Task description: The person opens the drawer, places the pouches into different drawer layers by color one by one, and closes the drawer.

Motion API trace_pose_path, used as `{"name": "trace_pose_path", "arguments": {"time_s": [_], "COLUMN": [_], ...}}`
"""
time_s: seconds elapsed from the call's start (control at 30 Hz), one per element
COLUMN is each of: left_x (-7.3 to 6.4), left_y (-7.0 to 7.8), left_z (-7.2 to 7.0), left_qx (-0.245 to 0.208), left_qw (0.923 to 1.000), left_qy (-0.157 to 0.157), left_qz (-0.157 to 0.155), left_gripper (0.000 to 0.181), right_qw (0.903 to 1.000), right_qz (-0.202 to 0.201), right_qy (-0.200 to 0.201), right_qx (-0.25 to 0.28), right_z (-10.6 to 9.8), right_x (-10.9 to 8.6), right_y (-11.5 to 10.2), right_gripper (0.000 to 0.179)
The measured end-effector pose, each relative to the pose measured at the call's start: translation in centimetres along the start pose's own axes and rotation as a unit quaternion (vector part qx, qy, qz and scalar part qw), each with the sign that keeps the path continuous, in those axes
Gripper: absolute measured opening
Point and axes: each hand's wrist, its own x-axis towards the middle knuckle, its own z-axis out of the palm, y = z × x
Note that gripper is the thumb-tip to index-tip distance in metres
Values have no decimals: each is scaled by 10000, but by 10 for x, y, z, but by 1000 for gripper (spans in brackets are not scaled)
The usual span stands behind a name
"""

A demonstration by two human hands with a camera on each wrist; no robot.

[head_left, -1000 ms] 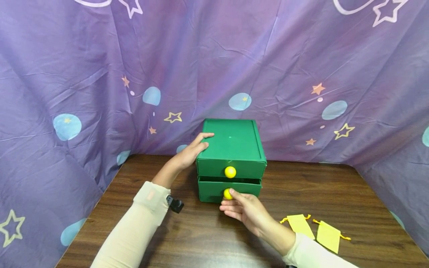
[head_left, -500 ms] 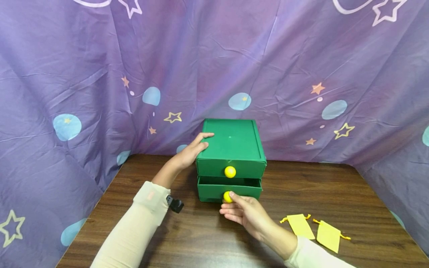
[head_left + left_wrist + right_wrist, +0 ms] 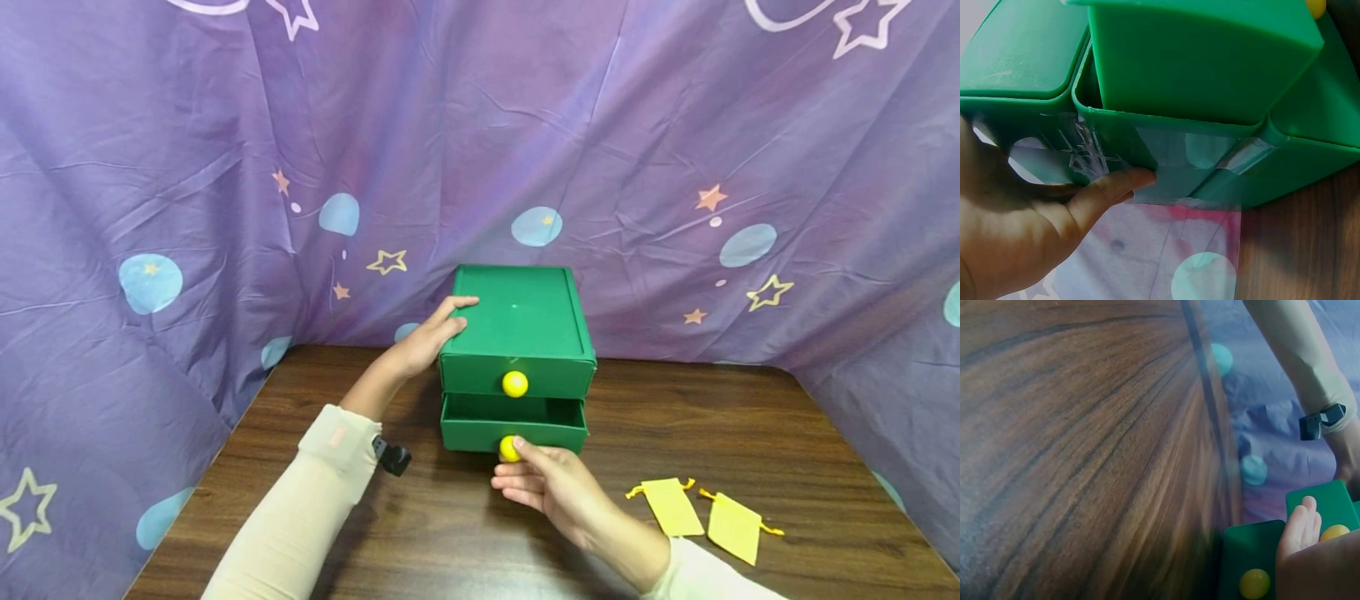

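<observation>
A green two-drawer box [image 3: 517, 312] stands on the wooden table, its upper drawer [image 3: 472, 375] closed. The lower drawer [image 3: 468, 435] is partly pulled out, with a dark gap showing above its front. My right hand [image 3: 558, 492] pinches this drawer's yellow round knob [image 3: 508, 448], thumb on the near side; the remaining fingers extend below it. The upper drawer's yellow knob [image 3: 515, 384] is untouched. My left hand [image 3: 423, 342] rests on the box's left top edge. In the left wrist view, its thumb [image 3: 1119, 184] lies against the green side, over clear tape [image 3: 1088, 150].
Two small yellow drawstring pouches [image 3: 673, 506] lie on the table [image 3: 420, 533], right of the right hand. A purple curtain [image 3: 637, 150] with stars and blue spots hangs close behind the box. A dark device [image 3: 392, 457] is strapped to the left wrist.
My right hand has drawn the lower drawer farther out toward me, widening the gap above its front. The left hand stays on the box; the pouches have not moved.
</observation>
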Motion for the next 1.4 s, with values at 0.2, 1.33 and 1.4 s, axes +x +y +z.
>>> {"name": "trace_pose_path", "arguments": {"time_s": [0.2, 1.33, 1.4], "left_x": [0, -1, -1], "left_y": [1, 2, 2], "left_z": [1, -1, -1], "left_qx": [-63, 72, 72], "left_qw": [10000, 9999, 9999], "left_qy": [5, 6, 8], "left_qz": [-8, -74, -79], "left_gripper": [52, 51, 51], "right_qw": [10000, 9996, 9996], "right_qz": [1, 196, 222], "right_qy": [-53, -184, -175], "right_qx": [-27, 13, 12], "right_z": [1, 7, 8], "right_x": [-5, -30, -32], "right_y": [1, 12, 13], "right_gripper": [32, 37, 37]}}
